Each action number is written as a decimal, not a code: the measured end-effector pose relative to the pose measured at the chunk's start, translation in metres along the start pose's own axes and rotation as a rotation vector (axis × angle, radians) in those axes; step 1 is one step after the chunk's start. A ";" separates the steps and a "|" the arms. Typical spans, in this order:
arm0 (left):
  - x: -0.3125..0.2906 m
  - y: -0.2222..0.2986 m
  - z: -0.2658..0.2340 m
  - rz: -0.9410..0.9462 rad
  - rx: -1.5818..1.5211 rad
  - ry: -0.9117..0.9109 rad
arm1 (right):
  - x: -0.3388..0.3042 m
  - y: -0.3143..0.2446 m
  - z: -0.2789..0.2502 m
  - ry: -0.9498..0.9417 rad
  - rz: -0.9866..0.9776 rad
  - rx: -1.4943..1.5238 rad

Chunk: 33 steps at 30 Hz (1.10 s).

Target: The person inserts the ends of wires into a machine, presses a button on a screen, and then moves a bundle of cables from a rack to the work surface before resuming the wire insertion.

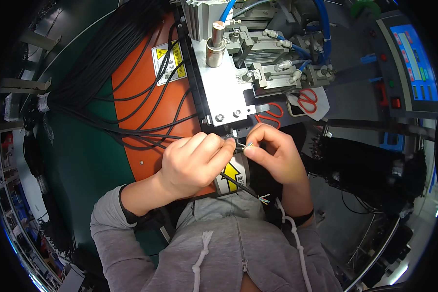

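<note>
Pinching side: our right hand [277, 155], just below the metal plate [219, 92], has its thumb and index finger closed on thin coloured wires [249, 144].
Curled side: our left hand [192, 160], below the plate and to its left, is closed, its thumb and index tips beside those wires; we cannot tell what lies inside it.
Wires: we see them directly below the plate, in the narrow gap between our hands.
Loose cable end: below the plate, farther from it than our fingertips, a black cable [241, 186] slants out from under our left hand, its coloured strands bared.
Arrow label: a yellow arrow [232, 173] shows beneath that cable, below the plate.
Orange panel: left of the plate we have an orange surface [151, 165] crossed by black cables, which fan from a thick bundle [102, 53].
Scissors: red-handled scissors [276, 105] lie just right of the plate's lower end, a second red-handled pair [306, 100] farther right.
Cylinders: metal pneumatic cylinders [275, 78] stand right of the plate.
Screen: a lit blue screen [413, 63] stands well right of the plate.
</note>
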<state>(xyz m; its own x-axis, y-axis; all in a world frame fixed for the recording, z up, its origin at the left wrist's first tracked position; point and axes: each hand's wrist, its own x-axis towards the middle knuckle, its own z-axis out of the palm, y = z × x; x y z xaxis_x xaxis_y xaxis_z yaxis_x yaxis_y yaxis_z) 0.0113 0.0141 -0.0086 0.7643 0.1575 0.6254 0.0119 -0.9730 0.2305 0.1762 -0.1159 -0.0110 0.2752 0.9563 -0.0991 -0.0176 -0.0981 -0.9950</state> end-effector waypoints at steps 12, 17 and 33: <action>-0.006 0.008 0.002 -0.023 0.131 -0.268 | 0.013 0.023 0.021 0.343 -0.362 -0.738; -0.005 0.014 0.002 -0.081 0.162 -0.294 | 0.014 0.025 0.023 0.333 -0.384 -0.686; 0.000 0.010 0.001 -0.169 0.083 -0.244 | 0.010 0.050 0.032 0.467 -0.190 -0.298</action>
<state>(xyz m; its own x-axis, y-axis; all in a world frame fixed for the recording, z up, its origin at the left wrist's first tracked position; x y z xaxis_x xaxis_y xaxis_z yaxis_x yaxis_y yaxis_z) 0.0122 0.0046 -0.0067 0.8794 0.2827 0.3832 0.1971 -0.9486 0.2476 0.1472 -0.1019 -0.0621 0.6430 0.7483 0.1629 0.3256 -0.0746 -0.9426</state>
